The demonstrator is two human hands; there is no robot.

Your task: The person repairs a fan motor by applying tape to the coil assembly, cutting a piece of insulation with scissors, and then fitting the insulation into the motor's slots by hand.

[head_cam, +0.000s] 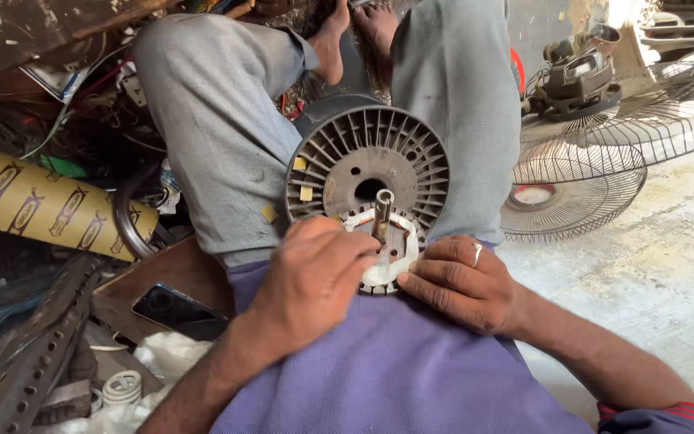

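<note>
Daylight, hard, coming from upper right. Concrete floor (668, 265) right of the grey ribbed spool (367, 173) is washed out, and the fan guards (596, 153) beyond it blow out to near white at the top corner. Left of the spool the scrap pile (58, 120) sits in deep shadow with its detail crushed. The spool is sharp, evenly lit, with soft shadow under it. Slight wide-angle stretch at the frame edges. No motion blur.
</note>
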